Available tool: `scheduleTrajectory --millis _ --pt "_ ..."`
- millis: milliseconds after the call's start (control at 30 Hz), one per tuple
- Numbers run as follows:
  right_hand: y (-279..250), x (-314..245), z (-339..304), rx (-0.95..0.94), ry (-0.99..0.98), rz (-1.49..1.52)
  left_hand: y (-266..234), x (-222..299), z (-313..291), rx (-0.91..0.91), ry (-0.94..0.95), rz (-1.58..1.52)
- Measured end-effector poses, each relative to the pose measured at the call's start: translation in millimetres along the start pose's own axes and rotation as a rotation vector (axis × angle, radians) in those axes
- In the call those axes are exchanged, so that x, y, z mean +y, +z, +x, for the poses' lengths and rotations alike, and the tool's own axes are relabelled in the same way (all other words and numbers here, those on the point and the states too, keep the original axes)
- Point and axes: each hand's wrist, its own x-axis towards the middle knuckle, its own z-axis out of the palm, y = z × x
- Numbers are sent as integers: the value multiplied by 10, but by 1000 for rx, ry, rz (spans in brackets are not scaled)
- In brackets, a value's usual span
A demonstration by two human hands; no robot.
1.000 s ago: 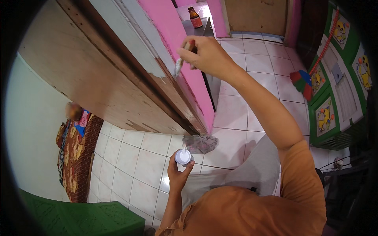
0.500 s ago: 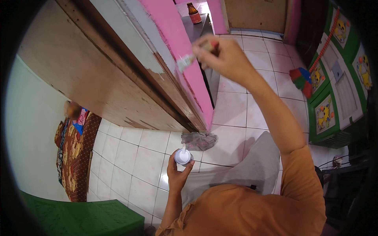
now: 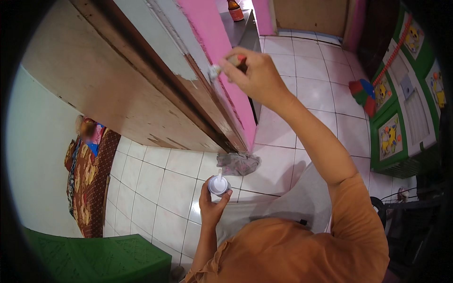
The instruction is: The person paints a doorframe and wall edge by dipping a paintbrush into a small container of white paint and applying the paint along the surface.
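Observation:
My right hand point(image 3: 252, 75) is closed round the handle of a paintbrush point(image 3: 214, 71), whose whitish bristles are at the door frame point(image 3: 207, 89), by the edge of the pink wall point(image 3: 212, 33). Part of the frame is coated white, while its lower stretch shows bare brown wood. Lower down, my left hand point(image 3: 212, 207) grips a small round tub point(image 3: 218, 186) of white paint with its fingers and thumb. A white stick or drip lies over the tub's far rim. Whether the bristles press on the wood is blurred.
A crumpled grey cloth or bag point(image 3: 238, 163) lies at the frame's foot. The brown door point(image 3: 127, 94) stands to the left, a green-and-white plastic cabinet point(image 3: 406, 94) to the right. A brown bottle point(image 3: 235, 11) rests on a dark surface beyond. A green plastic piece point(image 3: 104, 257) fills the lower left.
My right hand and the brush have moved left and slightly down, closer to the door frame. My left hand still holds the tub in nearly the same place.

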Motion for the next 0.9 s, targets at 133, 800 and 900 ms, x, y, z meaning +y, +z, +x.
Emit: scheduleTrajectory --millis 133,800,900 --pt "-84 -133 20 138 89 196 13 6 3 1 -32 7" --pt "-257 4 -16 -323 146 -80 41 -142 -60 -22 -19 -21" --pt "-358 -93 27 -252 66 0 74 -128 -88 -13 -15 -9"
